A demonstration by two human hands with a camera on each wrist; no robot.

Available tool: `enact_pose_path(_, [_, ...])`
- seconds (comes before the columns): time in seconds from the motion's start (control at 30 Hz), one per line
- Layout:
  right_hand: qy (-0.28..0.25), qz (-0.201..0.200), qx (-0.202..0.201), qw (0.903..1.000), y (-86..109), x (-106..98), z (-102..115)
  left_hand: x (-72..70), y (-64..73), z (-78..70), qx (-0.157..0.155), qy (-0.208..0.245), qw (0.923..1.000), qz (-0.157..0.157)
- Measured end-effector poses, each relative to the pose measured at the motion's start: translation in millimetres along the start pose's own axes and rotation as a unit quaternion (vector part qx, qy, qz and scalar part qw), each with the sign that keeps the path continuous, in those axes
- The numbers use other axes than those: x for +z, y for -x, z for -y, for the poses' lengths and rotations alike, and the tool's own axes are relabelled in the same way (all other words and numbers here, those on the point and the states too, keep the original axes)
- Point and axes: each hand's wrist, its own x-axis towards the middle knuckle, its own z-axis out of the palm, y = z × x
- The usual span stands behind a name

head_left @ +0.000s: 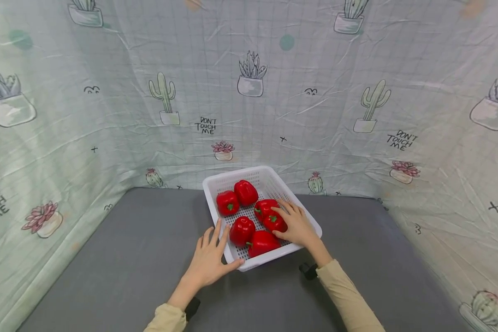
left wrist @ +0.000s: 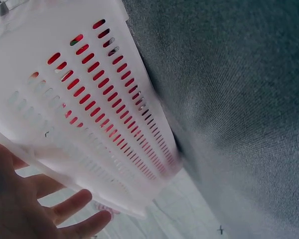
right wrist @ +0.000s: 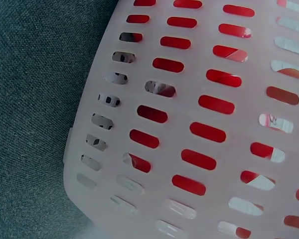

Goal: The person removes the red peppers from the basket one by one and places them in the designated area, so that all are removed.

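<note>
Several red bell peppers lie in a white perforated plastic basket. My right hand reaches over its right side and holds a red bell pepper, thumb on the near side and fingers on the far side. Another red bell pepper lies against that one, just behind it. My left hand is spread at the basket's near left corner, its thumb along the rim, and holds nothing. In the left wrist view, the left fingers extend beside the basket wall. The right wrist view shows only the basket's slotted wall, no hand.
Two more peppers sit at the basket's far left, and two at its near side. A dark grey tabletop lies under the basket. Behind and on both sides hangs a cloth printed with cacti.
</note>
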Motion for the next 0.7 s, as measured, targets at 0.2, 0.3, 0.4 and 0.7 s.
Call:
enact_pose_path(0.2, [0.005, 0.034, 0.003, 0.9994, -1.3, -1.7, 1.3, -1.3, -1.5, -0.7, 0.0, -0.004, 1.0, 0.006])
enact_pose_path(0.3, [0.006, 0.044, 0.001, 0.999, -2.2, -1.6, 1.9, -2.3, -1.5, -0.7, -0.002, -0.002, 1.0, 0.009])
enact_pose_path(0.4, [0.01, 0.047, -0.004, 0.9988, -2.6, -1.3, 1.8, -2.2, -1.3, -0.7, -0.003, -0.001, 0.9999, 0.012])
enact_pose_path(0.7, [0.017, 0.034, -0.003, 0.9993, -1.9, 0.6, -0.1, -0.2, -1.2, -0.3, -0.004, 0.003, 0.9999, 0.016])
